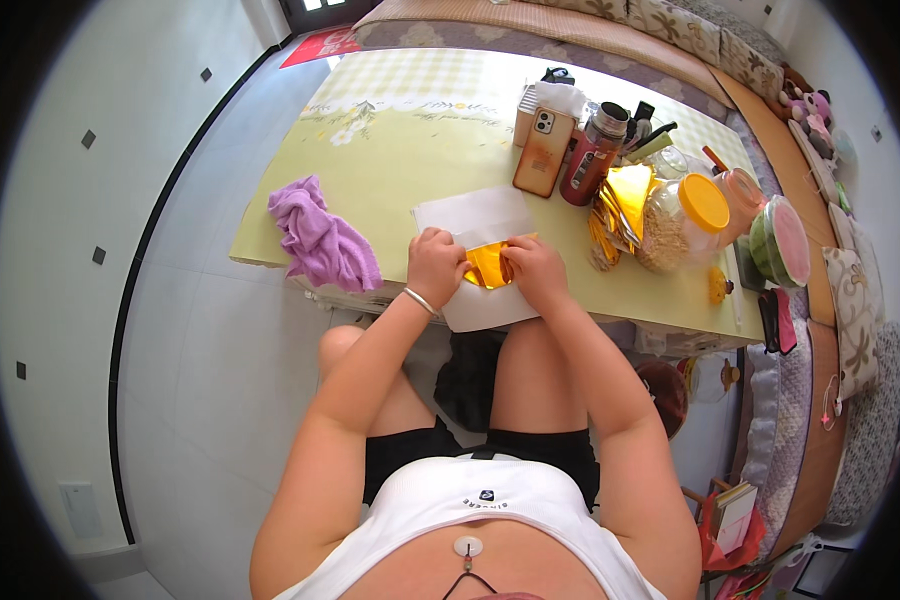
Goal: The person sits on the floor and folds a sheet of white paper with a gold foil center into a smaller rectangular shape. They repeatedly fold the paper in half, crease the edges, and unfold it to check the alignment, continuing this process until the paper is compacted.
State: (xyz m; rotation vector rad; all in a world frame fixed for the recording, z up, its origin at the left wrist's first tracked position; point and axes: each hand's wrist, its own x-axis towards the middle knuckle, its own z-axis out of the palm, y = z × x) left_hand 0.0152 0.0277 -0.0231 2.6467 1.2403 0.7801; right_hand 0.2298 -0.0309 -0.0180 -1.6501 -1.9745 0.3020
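On my feed, both hands work at the bench's [315,165] near edge. Left hand [436,268] and right hand [537,270] each hold a side of the gold foil [489,268], fingers narrow; I see it between them, over white paper [482,311]. Purple cloth [320,236] left of the hands. Phone [543,155] beyond them, slightly right; yellow-lidded jar [664,236] farther right.

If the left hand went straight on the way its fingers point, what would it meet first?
The left hand would probably meet the gold foil first, then the right hand; depth is uncertain.
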